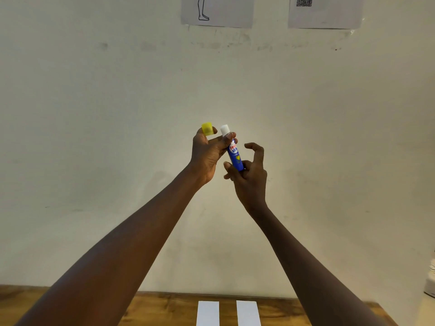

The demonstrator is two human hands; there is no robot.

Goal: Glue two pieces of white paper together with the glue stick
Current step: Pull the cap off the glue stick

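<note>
Left hand (207, 156) fingertips pinch the yellow cap (208, 129), with the thumb pressed against the upright, uncapped glue stick (235, 155). The right hand (250, 182) grips the stick's base, forefinger lifted clear. Well below, the left paper strip (208, 312) and right paper strip (248, 312) lie apart on the wooden table (164, 308).

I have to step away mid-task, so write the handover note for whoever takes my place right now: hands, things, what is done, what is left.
Left hand: grips the yellow cap, thumb against the top of the glue stick.
Right hand: pinches the stick's base.
Things: stick held in the air, uncapped, white glue showing. Left strip and right strip lie side by side, apart, on the wooden table.
Done: cap off.
Left: glue one strip, press the other on.
</note>
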